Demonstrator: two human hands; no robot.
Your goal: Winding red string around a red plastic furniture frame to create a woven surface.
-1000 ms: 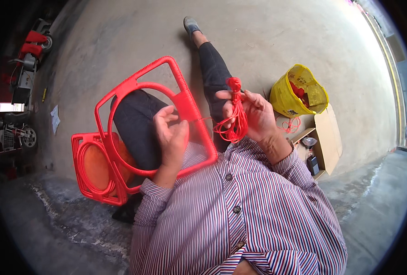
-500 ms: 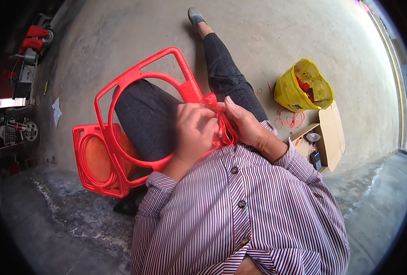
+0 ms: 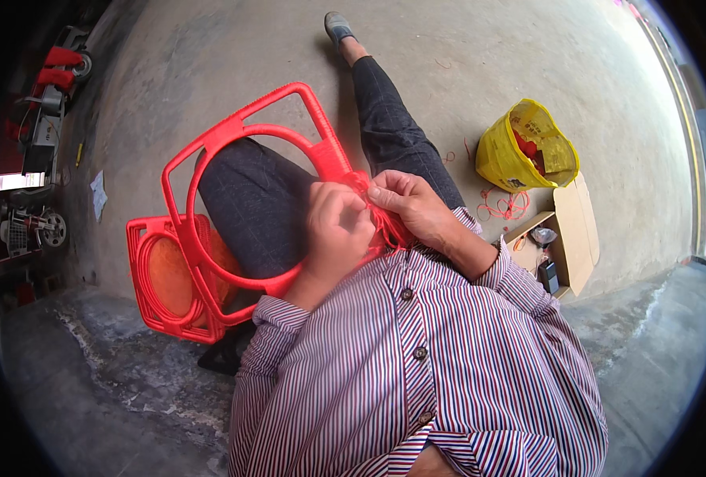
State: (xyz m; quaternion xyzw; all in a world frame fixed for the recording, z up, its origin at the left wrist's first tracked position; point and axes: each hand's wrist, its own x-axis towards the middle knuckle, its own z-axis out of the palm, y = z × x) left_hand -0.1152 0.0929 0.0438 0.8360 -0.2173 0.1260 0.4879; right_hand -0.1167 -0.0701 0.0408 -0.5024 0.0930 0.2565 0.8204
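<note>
A red frame (image 3: 196, 249), with a round ring inside a squared outline and cord wound round it, rests across my bent left leg. At its right corner hangs a bunch of red cord (image 3: 387, 226), gathered in front of my lap. My left hand (image 3: 338, 221) is on the left side of this bunch, its fingers curled and partly blurred. Against the cord from the right, my right hand (image 3: 416, 208) is closed, thumb and forefinger pinched on the strands. The exact spot where the cord is tied is hidden between the hands.
More red frames (image 3: 170, 278) are stacked beside my left leg, near an orange round surface. To the right stand a yellow bag (image 3: 500, 159) with red stuff inside and an open cardboard box (image 3: 579, 238). Loose red cord (image 3: 505, 205) lies on the floor. Wheeled machines line the far left.
My right hand has turned, its thumb swinging from pointing up to pinching leftward on the cord. The top of the bunch now sits lower and more covered. The left fingers have shifted slightly.
</note>
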